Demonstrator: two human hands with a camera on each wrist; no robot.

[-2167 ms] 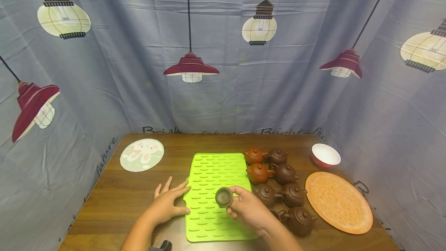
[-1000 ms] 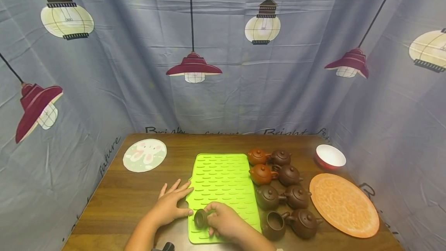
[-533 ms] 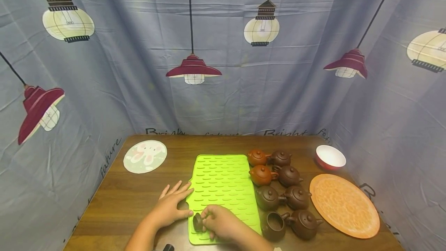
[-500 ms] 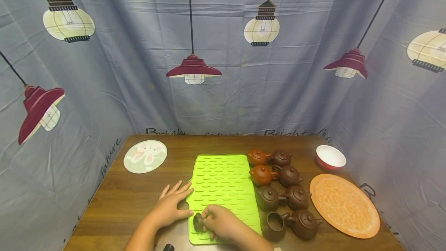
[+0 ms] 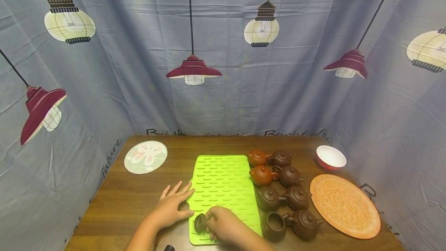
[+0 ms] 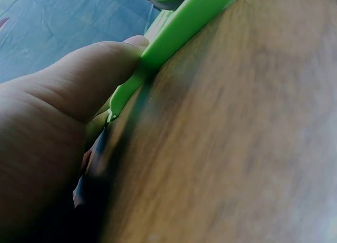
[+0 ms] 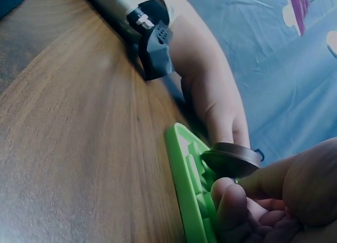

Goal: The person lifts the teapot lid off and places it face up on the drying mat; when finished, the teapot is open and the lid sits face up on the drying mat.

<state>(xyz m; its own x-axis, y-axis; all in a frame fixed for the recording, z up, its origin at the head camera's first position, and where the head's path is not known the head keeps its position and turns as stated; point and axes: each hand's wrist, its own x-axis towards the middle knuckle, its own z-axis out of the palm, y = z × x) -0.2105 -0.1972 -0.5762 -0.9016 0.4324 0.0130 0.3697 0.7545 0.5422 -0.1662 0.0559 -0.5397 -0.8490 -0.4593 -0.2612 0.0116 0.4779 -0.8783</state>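
My right hand (image 5: 224,224) pinches a small, round, dark brown bowl-shaped piece (image 5: 200,223) by its side, low over the front left corner of the green ridged mat (image 5: 226,183). It is tipped on edge, its round face towards the left. In the right wrist view the piece (image 7: 231,157) shows a wide rim and a small loop, with thumb and finger bent at its near side. My left hand (image 5: 170,208) lies spread at the mat's left edge, thumb and fingertips on the border. In the left wrist view that thumb (image 6: 100,69) presses on the mat's rim (image 6: 174,40).
Right of the mat stand several lidded teapots, two orange ones (image 5: 262,175) and dark brown ones (image 5: 304,224), beside an open dark brown pot (image 5: 274,226). Further right are an orange oval mat (image 5: 345,206) and a red-white bowl (image 5: 331,157). A rabbit-print mat (image 5: 145,157) lies back left.
My right hand has carried the brown piece from the mat's middle to its front left corner and tipped it on edge, then turned it slightly. The left hand stays on the mat's edge.
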